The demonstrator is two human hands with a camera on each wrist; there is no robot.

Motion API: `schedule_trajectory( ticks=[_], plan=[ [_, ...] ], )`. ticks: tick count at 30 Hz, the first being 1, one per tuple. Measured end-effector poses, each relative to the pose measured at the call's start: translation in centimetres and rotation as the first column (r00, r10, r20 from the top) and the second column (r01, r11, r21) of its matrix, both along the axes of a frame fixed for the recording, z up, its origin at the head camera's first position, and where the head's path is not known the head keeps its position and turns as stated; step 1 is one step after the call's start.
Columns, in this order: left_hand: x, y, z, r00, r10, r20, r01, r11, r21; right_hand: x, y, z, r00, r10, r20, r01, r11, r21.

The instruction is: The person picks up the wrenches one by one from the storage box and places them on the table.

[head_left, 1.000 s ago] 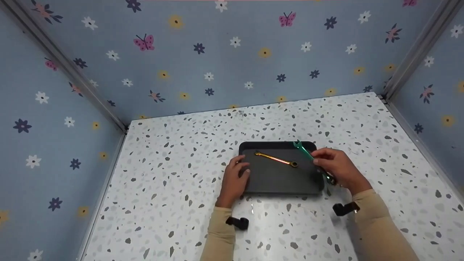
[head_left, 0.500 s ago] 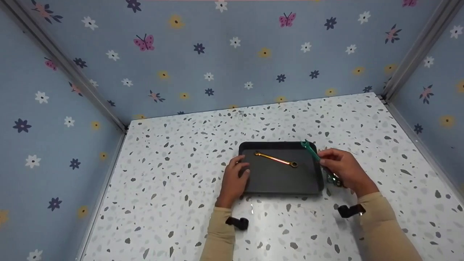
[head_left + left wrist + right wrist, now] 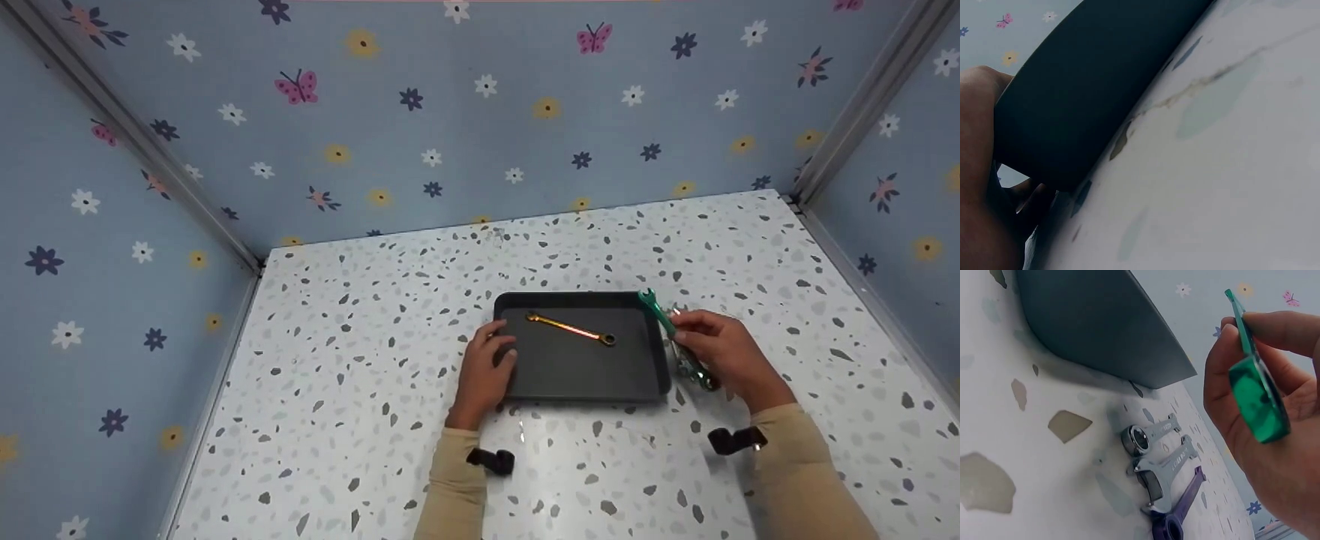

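My left hand (image 3: 484, 375) holds the left rim of a dark grey baking tray (image 3: 581, 379); in the left wrist view the fingers lie around the edge of the tray (image 3: 1084, 84). Inside the tray a gold combination wrench (image 3: 571, 328) lies at a slant. My right hand (image 3: 726, 351) pinches a green combination wrench (image 3: 661, 315) by its shank, raised above the tray's right rim. Under it, in the right wrist view, two silver wrenches (image 3: 1174, 468) and a purple wrench (image 3: 1186, 498) lie side by side on the table.
A white speckled tabletop (image 3: 360, 337) carries the tray. Blue panels with flowers and butterflies (image 3: 480, 135) stand at the back and both sides, joined by metal corner posts (image 3: 142, 139). Both forearms wear small black wrist cameras (image 3: 495, 461).
The right hand has moved to the right with the green wrench, from over the tray's inside to its right rim. Left hand, tray and gold wrench have stayed put.
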State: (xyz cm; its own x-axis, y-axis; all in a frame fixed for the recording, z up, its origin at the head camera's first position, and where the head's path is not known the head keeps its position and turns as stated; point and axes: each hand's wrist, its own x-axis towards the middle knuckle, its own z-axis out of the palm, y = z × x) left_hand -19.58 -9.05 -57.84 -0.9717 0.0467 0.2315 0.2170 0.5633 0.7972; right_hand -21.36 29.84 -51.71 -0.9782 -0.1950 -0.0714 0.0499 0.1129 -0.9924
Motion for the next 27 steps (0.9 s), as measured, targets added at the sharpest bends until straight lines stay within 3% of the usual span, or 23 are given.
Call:
schedule_trajectory(
  ticks=[8, 27],
  plan=[
    [0.0, 0.1, 0.1, 1.0, 0.006, -0.002, -0.006, 1.0, 0.0, 0.3, 1.3, -0.2, 0.999, -0.029, 0.03, 0.033, 0.986, -0.166],
    [-0.1, 0.0, 0.0, 1.0, -0.006, -0.024, 0.006, 1.0, 0.0, 0.7, 3.0, 0.1, 0.975, -0.138, 0.175, 0.171, 0.966, -0.192]
  ],
)
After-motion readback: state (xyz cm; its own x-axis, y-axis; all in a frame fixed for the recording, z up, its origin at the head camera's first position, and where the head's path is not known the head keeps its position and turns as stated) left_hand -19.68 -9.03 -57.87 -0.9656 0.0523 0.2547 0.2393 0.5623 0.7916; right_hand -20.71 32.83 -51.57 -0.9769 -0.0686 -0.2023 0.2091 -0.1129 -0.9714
